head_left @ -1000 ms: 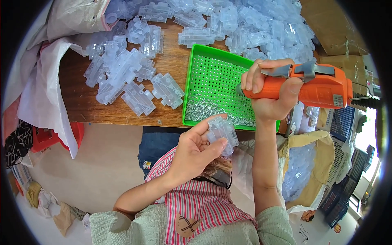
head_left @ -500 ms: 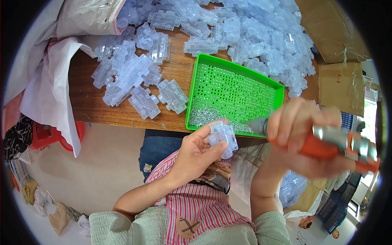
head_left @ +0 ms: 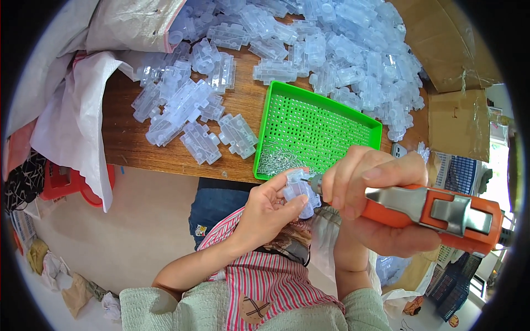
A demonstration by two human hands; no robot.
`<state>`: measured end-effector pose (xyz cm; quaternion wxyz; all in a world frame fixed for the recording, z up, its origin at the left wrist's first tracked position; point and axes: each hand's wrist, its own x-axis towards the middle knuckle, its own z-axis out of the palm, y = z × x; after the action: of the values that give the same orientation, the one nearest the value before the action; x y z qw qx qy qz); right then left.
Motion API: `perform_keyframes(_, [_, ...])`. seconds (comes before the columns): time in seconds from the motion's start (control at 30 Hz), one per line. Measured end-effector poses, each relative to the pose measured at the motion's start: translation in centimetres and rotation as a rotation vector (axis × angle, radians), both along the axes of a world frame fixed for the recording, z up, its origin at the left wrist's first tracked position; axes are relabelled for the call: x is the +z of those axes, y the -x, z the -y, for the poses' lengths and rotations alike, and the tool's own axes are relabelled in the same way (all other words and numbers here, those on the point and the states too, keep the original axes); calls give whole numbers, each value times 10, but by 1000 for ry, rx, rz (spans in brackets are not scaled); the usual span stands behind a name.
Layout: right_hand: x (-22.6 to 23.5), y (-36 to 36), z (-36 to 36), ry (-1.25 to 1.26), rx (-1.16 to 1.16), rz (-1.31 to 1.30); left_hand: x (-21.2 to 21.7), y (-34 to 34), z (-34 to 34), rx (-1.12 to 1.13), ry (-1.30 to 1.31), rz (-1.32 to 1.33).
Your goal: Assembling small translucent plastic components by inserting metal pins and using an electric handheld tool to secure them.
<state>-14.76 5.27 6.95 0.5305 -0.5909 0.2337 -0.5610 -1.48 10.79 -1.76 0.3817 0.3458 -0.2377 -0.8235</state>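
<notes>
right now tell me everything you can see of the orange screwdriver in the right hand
The orange screwdriver is a chunky powered tool with an orange plastic-looking body and a grey metal lever and clip along its top. It lies nearly level, its back end toward the person's right and its slim metal tip pointing left. The right hand wraps around its front part, fingers over the top. The tip meets a small clear plastic part gripped by the left hand, just below the near edge of the green tray.

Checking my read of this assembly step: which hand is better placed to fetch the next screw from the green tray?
Probably the left hand: it holds only the small clear plastic part beside the tray. The right hand is wrapped around the orange screwdriver.
</notes>
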Motion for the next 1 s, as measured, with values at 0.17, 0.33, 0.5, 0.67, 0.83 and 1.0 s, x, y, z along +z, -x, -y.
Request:
perform_keyframes(0.17, [-9,-5,-1,-17,-16,-19,-3,0,0,22,43,-13])
perform_keyframes(0.33, [-12,2,4,23,61,-39,-3,-1,-1,5,33,-53])
perform_keyframes(0.5, [5,3,10,10,215,-68,-1,-6,2,-46,170,60])
perform_keyframes(0.67, [7,29,28,-38,226,112,16,-6,1,-87,240,318])
perform_keyframes(0.83, [-39,25,44,-109,-272,3,20,-14,-2,-27,183,-25])
perform_keyframes(1.0, [-64,17,51,-104,-378,-55,23,-21,0,14,-21,-84])
